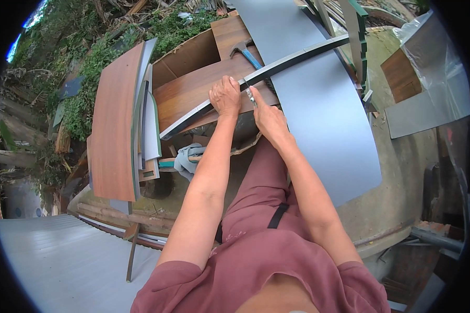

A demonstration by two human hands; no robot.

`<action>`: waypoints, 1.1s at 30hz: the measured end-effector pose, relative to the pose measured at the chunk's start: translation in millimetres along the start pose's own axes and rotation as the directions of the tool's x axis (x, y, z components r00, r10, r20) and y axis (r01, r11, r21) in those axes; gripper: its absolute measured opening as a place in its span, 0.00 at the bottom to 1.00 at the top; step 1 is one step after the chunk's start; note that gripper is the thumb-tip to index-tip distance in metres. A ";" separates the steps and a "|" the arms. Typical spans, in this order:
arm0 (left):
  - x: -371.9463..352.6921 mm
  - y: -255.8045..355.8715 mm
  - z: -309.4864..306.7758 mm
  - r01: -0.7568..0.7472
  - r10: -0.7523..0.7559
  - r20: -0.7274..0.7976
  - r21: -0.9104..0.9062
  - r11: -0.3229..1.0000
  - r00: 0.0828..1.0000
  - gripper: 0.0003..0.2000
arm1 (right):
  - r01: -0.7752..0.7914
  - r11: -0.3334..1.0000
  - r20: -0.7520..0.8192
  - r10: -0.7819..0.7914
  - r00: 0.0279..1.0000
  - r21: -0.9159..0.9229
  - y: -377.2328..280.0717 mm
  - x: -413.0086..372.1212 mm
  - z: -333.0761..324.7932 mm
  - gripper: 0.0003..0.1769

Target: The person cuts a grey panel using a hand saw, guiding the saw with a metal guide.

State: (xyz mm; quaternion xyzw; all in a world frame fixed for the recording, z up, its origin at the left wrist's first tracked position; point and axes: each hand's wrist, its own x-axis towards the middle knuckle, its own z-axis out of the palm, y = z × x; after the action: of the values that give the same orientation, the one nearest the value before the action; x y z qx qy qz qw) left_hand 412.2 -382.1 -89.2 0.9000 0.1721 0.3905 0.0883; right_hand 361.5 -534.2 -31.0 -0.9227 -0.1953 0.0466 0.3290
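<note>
A long metal strip (303,56), silver on top and dark along its side, lies diagonally across brown and grey boards. My left hand (225,96) is closed on the strip, left of its middle. Just to the right, my right hand (269,117) is wrapped round a small tool (251,95) with a pale handle, its forefinger stretched along it. A thin dark part of the tool meets the strip between my hands; what kind of tool it is, I cannot tell. Beyond the strip a hammer (247,53) with a blue handle rests on a brown board (214,83).
A large grey board (329,130) lies at the right. Brown and white panels (115,122) lean at the left. A grey cloth (185,161) hangs near my left forearm. Plastic-wrapped boards (428,104) stand far right, and corrugated sheeting (68,261) is lower left.
</note>
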 end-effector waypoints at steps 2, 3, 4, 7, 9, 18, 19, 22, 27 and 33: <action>1.1 0.7 1.8 -0.009 0.009 0.001 0.017 1.000 1.000 0.09 | -0.030 0.999 0.017 0.030 0.999 0.011 -2.8 1.7 -2.6 0.32; 2.4 1.7 1.6 -0.007 0.007 -0.001 0.012 1.000 1.000 0.09 | -0.039 0.999 0.030 0.039 0.999 0.006 -1.7 0.3 -3.8 0.32; 2.7 1.4 1.0 -0.011 0.011 -0.001 -0.003 1.000 1.000 0.09 | -0.052 0.999 0.045 0.052 0.998 0.002 0.2 -2.0 -4.7 0.32; 0.8 1.2 0.8 -0.012 0.012 0.008 -0.004 1.000 1.000 0.10 | -0.027 1.000 0.021 0.027 0.999 -0.010 2.8 -13.0 -4.7 0.32; 2.3 0.9 0.5 -0.005 0.005 0.004 0.005 1.000 1.000 0.10 | -0.043 0.999 0.041 0.043 0.998 -0.003 2.7 -23.1 -7.6 0.33; 2.2 1.3 1.7 -0.002 0.002 -0.018 -0.011 1.000 1.000 0.09 | -0.098 0.995 0.110 0.100 0.989 -0.026 4.9 -55.5 -19.7 0.32; 2.0 1.0 1.7 0.000 0.000 -0.006 -0.003 1.000 1.000 0.09 | -0.083 0.996 0.112 0.086 0.990 -0.028 4.5 -54.4 -20.3 0.32; 1.1 -0.4 3.2 -0.003 0.003 -0.002 -0.010 1.000 1.000 0.09 | -0.060 0.998 0.111 0.061 0.992 -0.009 -1.3 -52.4 -28.6 0.33; 2.3 -1.1 4.6 -0.012 0.012 -0.013 -0.032 0.999 1.000 0.09 | -0.050 0.998 0.138 0.053 0.989 -0.030 -8.6 -46.2 -36.4 0.30; 3.3 -1.0 3.9 -0.001 0.002 0.034 -0.033 0.999 0.999 0.11 | -0.041 0.997 0.151 0.050 0.987 -0.059 -10.8 -39.5 -42.8 0.29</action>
State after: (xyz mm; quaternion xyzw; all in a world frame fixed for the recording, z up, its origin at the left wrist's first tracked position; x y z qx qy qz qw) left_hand 416.9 -380.1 -89.9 0.9051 0.1637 0.3779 0.1057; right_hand 330.8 -567.2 7.4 -0.9295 -0.2001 0.1190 0.2861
